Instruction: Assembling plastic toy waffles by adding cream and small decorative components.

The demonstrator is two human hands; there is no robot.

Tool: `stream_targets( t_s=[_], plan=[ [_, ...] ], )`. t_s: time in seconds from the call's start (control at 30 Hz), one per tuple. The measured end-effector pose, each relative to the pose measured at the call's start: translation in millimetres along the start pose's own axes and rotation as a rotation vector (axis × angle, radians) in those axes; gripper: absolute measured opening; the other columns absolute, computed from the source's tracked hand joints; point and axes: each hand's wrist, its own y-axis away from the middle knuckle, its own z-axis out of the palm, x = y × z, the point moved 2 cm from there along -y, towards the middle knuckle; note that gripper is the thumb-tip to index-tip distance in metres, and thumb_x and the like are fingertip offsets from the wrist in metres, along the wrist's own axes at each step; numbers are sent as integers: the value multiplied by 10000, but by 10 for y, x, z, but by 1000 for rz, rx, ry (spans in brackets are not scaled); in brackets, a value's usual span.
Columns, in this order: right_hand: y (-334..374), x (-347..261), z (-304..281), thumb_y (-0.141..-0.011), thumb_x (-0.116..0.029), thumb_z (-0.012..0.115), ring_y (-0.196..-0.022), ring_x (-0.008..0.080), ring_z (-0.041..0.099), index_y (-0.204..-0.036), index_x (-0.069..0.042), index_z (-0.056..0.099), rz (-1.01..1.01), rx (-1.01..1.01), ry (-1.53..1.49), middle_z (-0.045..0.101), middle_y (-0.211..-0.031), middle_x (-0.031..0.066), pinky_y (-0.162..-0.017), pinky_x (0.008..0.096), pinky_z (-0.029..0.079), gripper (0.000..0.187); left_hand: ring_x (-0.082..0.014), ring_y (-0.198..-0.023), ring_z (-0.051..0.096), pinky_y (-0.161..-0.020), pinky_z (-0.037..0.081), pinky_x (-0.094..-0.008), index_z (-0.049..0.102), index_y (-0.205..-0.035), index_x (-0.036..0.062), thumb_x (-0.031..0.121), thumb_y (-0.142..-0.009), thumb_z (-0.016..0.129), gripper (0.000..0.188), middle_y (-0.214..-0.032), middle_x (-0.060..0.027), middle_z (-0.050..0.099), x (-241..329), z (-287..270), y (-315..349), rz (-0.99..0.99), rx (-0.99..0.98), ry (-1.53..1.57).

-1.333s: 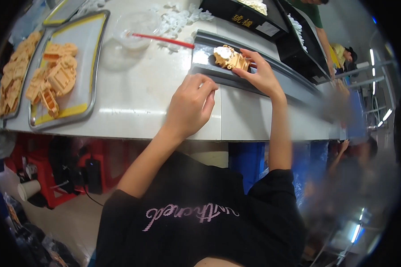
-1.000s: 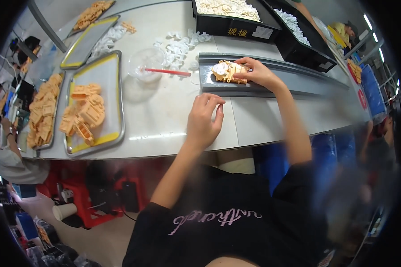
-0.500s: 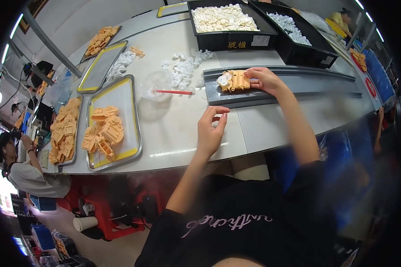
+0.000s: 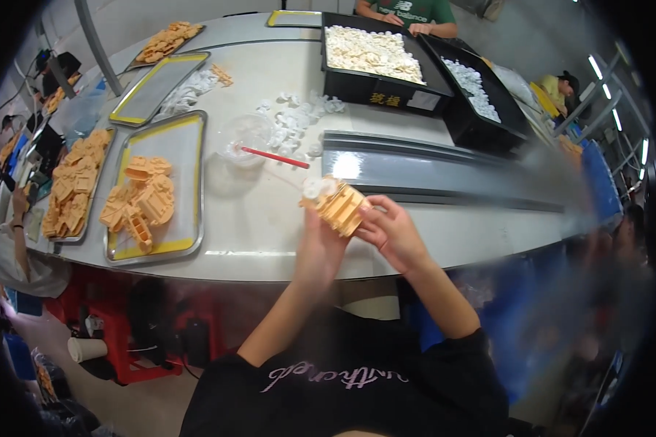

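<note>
Both of my hands hold an orange plastic toy-like part [image 4: 342, 210] over the near side of the table. White round pieces [image 4: 318, 189] sit at its left end. My left hand [image 4: 321, 247] supports it from below and left, with most of its fingers hidden behind the part. My right hand [image 4: 392, 231] pinches the right edge with thumb and fingers. Just beyond the part lies a grey channel-shaped rail [image 4: 444, 169], flat on the table. A clear plastic cup [image 4: 233, 149] stands to the left, and a red stick [image 4: 280, 158] reaches out from it.
Loose white pieces [image 4: 295, 116] lie behind the cup. A metal tray [image 4: 201, 182] at left carries several orange parts; another heaped tray [image 4: 73, 186] is beside it. Two black bins, one large [image 4: 342, 81] and one narrower [image 4: 488, 135], hold white pieces. A person in green [image 4: 423, 11] works opposite.
My right hand has lifted the orange part off the grey rail and brought it nearer and left. My left hand, empty before, now grips it too. The view has shifted; the person in green now shows.
</note>
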Motion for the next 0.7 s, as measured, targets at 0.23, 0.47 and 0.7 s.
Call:
stream_targets(
  t_s=[0.23, 0.47, 0.7],
  plan=[
    [29, -170, 219, -763, -120, 775, -894, 147, 596, -1165, -28, 540, -548, 159, 1014, 595, -1015, 73, -716, 273, 532, 475, -267, -1291, 422, -1077, 347, -449, 275, -1439, 103, 446, -1021, 201, 546, -1421, -113, 397, 269, -271, 500, -23, 143, -24],
    [-912, -209, 730, -779, -74, 752, -826, 111, 576, -1328, -50, 472, -662, -242, 864, 566, -922, 43, -709, 225, 505, 617, -266, -1288, 428, -1048, 377, -437, 268, -1441, 60, 419, -1024, 250, 551, -1432, -116, 388, 411, -485, 800, -4, 198, -52],
    [-1496, -179, 1086, -886, -115, 641, -548, 102, 627, -867, 43, 648, -1036, -117, 1110, 645, -705, 69, -438, 221, 499, 159, -262, -1284, 432, -1049, 373, -425, 275, -1434, 58, 383, -1023, 309, 525, -1420, -115, 398, 622, -552, 853, 39, 184, -11]
  ],
)
